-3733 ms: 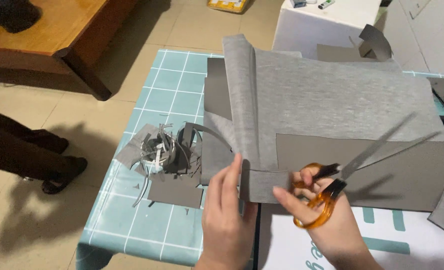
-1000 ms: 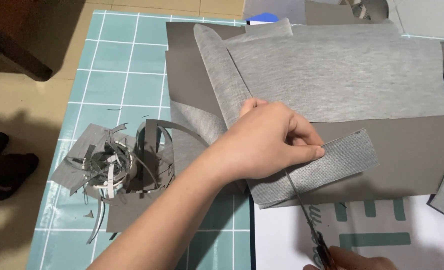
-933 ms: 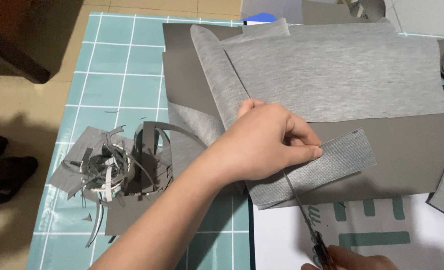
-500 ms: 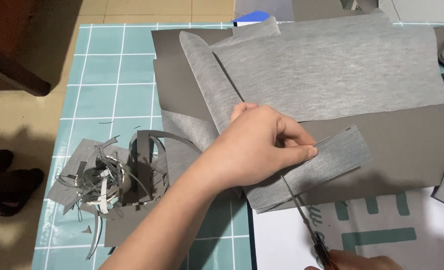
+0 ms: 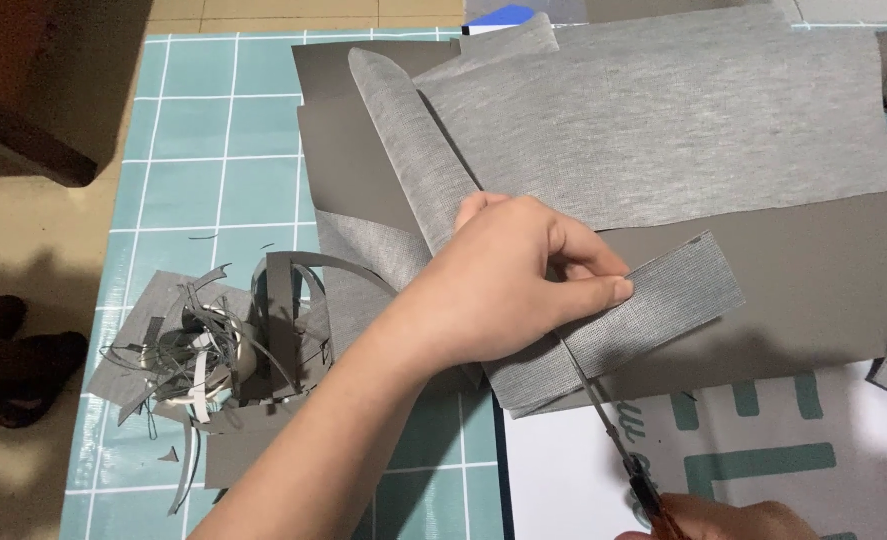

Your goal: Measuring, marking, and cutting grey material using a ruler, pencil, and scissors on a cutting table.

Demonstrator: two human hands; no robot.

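Left hand is pressing flat on a narrow grey fabric strip, thumb and forefinger closed lightly over its top edge; no real grip, more pinning it to the dark grey sheet underneath. Right hand is barely showing at the bottom edge, closed around the scissors; how tightly, I can't tell. Blades are running up under the left palm, so the tips are hidden.

The strip is lying diagonally on the table, just right of a rolled-up flap of the large grey fabric sheet. Scrap pile is sitting well apart, to the left.

Risks, as I judge them: blade tips are working blind beneath the fingers, so a nick is possible. Fabric is looking limp; with only light pressure it could be shifting and skewing the cut line.
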